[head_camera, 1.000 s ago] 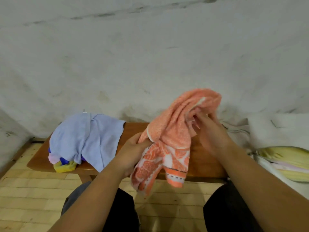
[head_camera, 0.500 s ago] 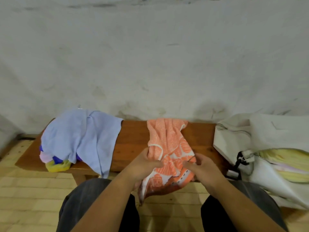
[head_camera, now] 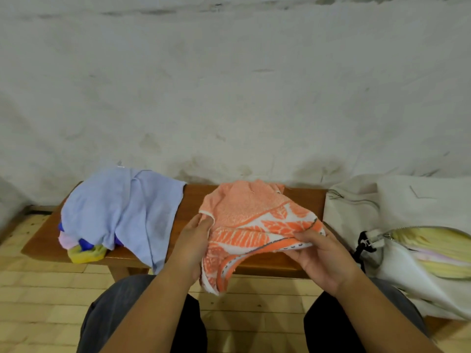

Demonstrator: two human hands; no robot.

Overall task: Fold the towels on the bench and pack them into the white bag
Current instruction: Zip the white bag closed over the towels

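We are pinching the left edge of the orange and white leaf-patterned terry towel (head_camera: 254,215) with our left hand (head_camera: 195,240), and that grip is closing on the cloth near its corner. Our right hand (head_camera: 316,253) is curling its fingers over the towel's near right hem, so the second grip is holding the same towel. The far part of the towel is lying on the middle of the brown wooden surface (head_camera: 193,200), while a near corner is drooping over the near edge, between our knees.

To the left, a crumpled light blue towel (head_camera: 122,205) is draping over a small heap on the surface and is hanging past the near edge. A yellow cloth (head_camera: 86,253) is peeking out from under it at the near left.

To the right, the white fabric bag (head_camera: 356,212) is sitting at the end of the surface with its mouth gaping, and pale yellow folded cloths (head_camera: 438,253) are showing inside it. A grey plaster wall (head_camera: 229,98) is rising behind everything.
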